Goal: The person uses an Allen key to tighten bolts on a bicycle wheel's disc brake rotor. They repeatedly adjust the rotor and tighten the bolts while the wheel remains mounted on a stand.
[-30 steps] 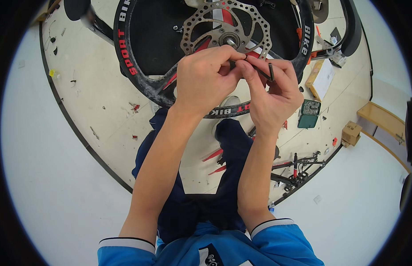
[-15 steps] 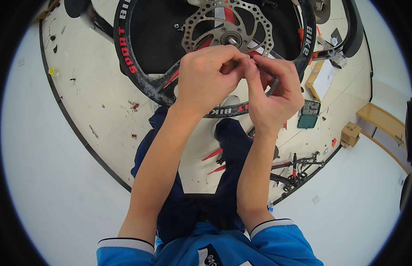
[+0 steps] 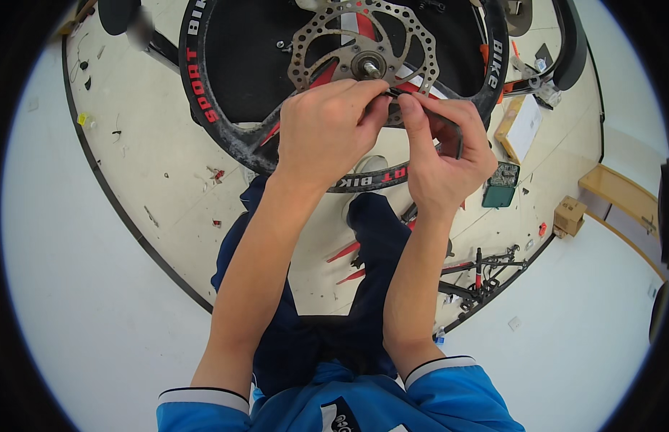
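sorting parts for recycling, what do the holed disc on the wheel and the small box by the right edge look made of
The disc looks like bare metal, likely steel: silvery grey, dull sheen, thin and flat with rows of drilled holes. The small box looks like plain cardboard: matt brown with folded edges, though it is too small to be sure. The wheel itself seems black plastic or composite, scuffed.

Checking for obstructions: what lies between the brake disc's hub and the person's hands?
Nothing: in the head view, only perforated brake disc separates the hub from left hand and right hand.
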### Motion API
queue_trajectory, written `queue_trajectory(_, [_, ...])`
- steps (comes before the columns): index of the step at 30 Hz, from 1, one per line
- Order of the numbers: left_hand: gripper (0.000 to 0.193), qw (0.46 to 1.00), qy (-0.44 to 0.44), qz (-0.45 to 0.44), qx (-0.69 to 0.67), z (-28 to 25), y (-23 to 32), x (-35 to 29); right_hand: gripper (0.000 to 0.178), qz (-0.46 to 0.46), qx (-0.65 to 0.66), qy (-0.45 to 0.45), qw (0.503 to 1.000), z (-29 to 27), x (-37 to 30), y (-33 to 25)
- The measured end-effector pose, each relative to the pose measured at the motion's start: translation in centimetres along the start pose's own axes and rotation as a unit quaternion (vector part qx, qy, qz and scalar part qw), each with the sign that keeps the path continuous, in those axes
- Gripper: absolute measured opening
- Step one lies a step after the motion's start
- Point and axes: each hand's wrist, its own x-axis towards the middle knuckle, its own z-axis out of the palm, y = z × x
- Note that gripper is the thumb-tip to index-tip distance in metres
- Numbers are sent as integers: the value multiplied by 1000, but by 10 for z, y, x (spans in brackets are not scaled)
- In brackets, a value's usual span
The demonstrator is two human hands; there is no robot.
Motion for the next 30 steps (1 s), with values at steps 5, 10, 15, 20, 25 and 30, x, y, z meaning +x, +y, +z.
queue_trajectory(5, [13,1000,-13,-5,-27,-6,6,2,12,61,98,32,993,-6,2,-3])
queue_trajectory(10, [16,997,66,22,-47,-24,3,6,8,171,254,76,949,-20,5,-2])
queue_trajectory(15, [10,959,203,-186,-59,-50,-32,22,21,216,134,177,951,-13,12,0])
queue_trajectory(20, [17,961,19,-274,41,-54,-63,17,28,249,180,119,944,-24,13,13])
queue_trajectory(25, [19,952,-44,-291,79,-50,-60,26,29,251,155,73,953,-27,11,14])
queue_trajectory(30, [17,966,41,-252,39,-54,-55,23,28,235,136,41,962,-27,10,17])
